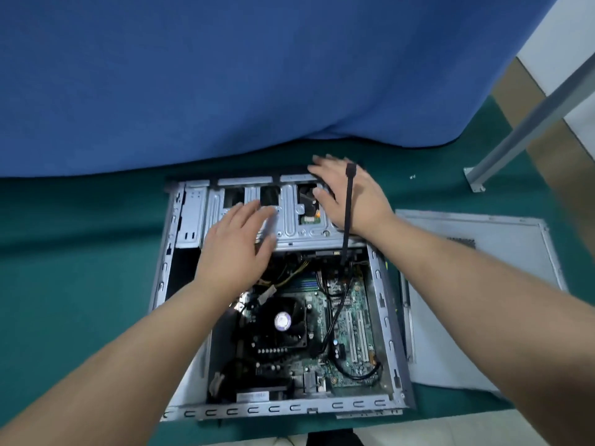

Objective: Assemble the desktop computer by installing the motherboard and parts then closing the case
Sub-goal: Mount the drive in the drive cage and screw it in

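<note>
An open grey computer case [383, 317] lies on its side on the green mat. Inside it sits the green motherboard [351, 336] with a black CPU fan [283, 321] at its middle. A metal drive cage [289, 220] spans the far end of the case. My left hand [238, 246] hovers over the cage's near left part, fingers straight and spread. My right hand [351, 194] lies flat over the cage's far right corner. A black flat cable [347, 217] runs up from the motherboard and drapes across the back of my right hand.
The removed grey side panel [476, 284] lies flat to the right of the case. A blue cloth [225, 75] hangs just behind the case. A grey metal leg [515, 130] with a foot plate stands at the far right. Yellow and black wires [289, 278] bunch under the cage.
</note>
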`<action>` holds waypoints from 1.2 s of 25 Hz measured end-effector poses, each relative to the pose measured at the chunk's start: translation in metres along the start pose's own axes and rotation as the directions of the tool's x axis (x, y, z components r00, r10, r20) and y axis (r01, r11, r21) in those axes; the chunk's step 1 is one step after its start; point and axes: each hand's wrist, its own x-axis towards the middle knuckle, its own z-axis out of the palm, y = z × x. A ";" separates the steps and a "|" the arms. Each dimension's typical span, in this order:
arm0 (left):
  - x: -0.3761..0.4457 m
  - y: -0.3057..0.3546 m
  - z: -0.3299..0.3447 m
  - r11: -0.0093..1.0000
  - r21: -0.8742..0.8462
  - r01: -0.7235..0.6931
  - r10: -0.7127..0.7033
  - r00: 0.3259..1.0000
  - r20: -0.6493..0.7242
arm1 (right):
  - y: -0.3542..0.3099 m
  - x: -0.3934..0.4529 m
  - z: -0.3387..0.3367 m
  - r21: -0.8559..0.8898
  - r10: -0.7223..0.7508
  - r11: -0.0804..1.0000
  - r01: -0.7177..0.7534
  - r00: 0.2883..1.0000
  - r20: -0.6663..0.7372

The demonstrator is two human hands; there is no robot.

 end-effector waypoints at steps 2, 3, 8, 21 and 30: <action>0.012 -0.006 0.006 0.988 0.132 0.080 -0.105 0.976 0.192 | 0.002 -0.001 -0.002 0.108 0.030 0.994 -0.024 0.998 -0.053; 0.016 -0.008 0.008 0.983 0.161 0.084 -0.121 0.963 0.239 | 0.004 -0.001 -0.004 0.151 0.049 0.988 -0.040 0.997 -0.061; 0.024 -0.011 0.005 0.979 0.181 0.094 -0.149 0.935 0.322 | -0.002 -0.002 -0.034 0.623 0.322 0.713 -0.321 0.940 0.115; 0.023 -0.006 -0.005 0.983 0.140 0.116 -0.162 0.909 0.383 | -0.027 -0.049 -0.076 0.595 0.340 0.544 -0.591 0.804 0.488; -0.026 0.095 0.010 0.653 -0.679 0.335 -0.198 0.941 0.273 | -0.038 -0.058 -0.060 0.520 0.431 0.531 -0.669 0.742 0.514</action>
